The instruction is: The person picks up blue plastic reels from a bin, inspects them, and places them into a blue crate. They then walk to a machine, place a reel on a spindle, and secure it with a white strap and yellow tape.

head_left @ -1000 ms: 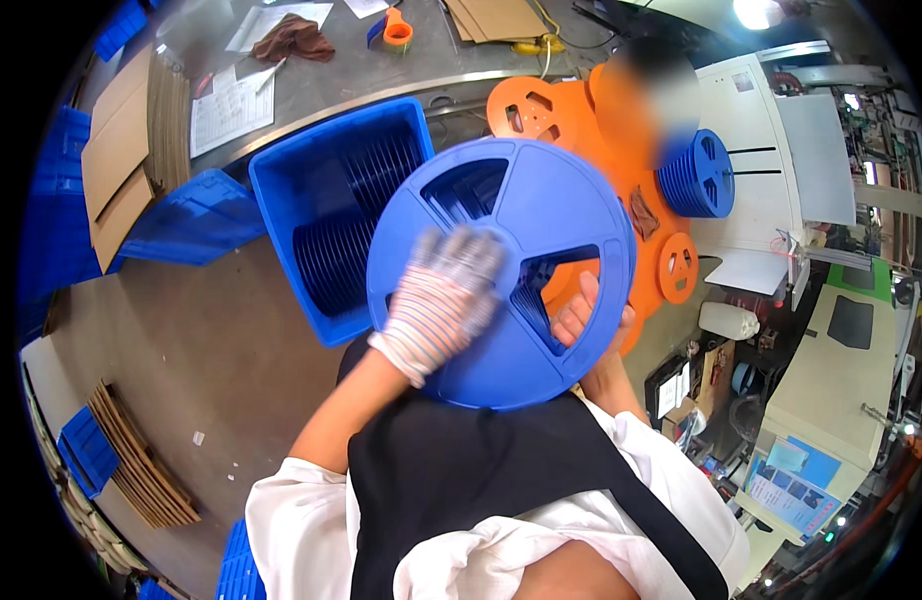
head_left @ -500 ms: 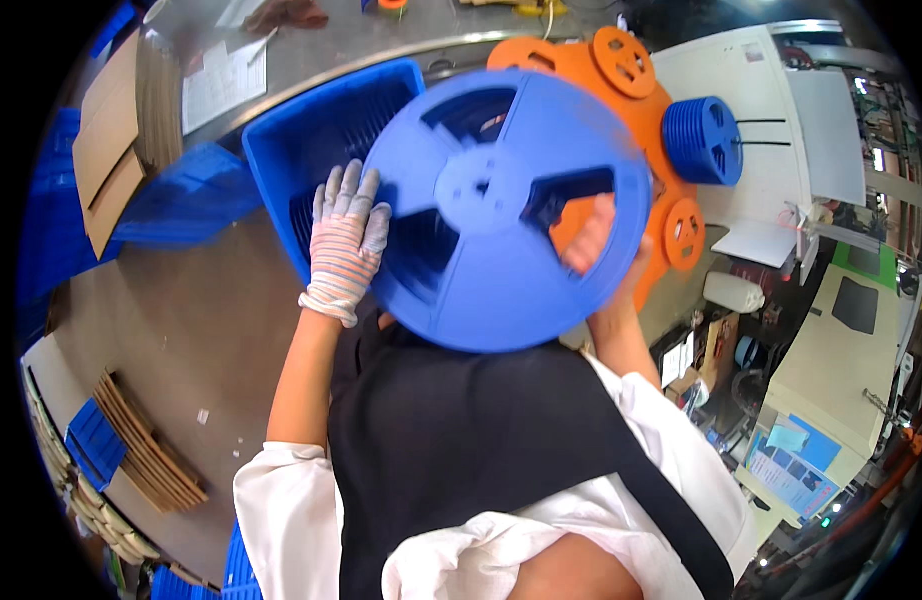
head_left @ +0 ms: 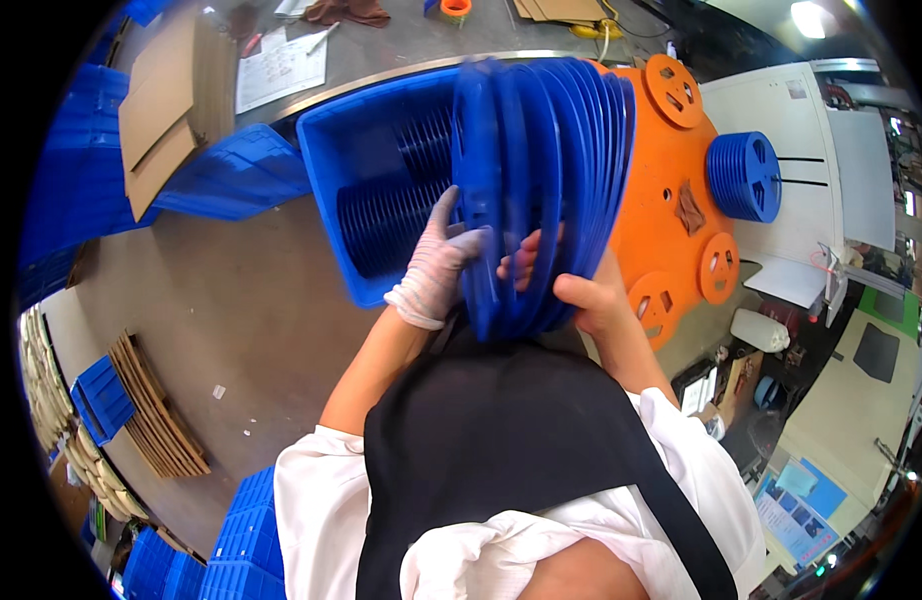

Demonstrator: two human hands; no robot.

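In front of my black apron stands a thick stack of blue plastic reels (head_left: 571,150), seen nearly edge-on and fanned apart at the top. My right hand (head_left: 591,295), bare, grips it from the right side; the thumb lies outside while fingertips show through an opening between the discs. My left hand (head_left: 436,265) wears a pale striped glove with grey fingertips. Its visible fingers are stretched out against the leftmost reel, which is smeared by motion. Behind it, a blue crate (head_left: 326,180) holds rows of more blue reels (head_left: 386,225).
At right stands an orange board (head_left: 671,165) with round orange discs (head_left: 673,90). Beyond it, more blue reels (head_left: 743,175) sit on two black rods. A metal worktable (head_left: 401,40) with papers (head_left: 281,75) runs along the back. Cardboard (head_left: 166,110) stands at left.
The reel stack has turned from face-on to nearly edge-on, showing its many discs. The view has shifted, and more of the crate and its reels shows. Both hands stay at the stack.
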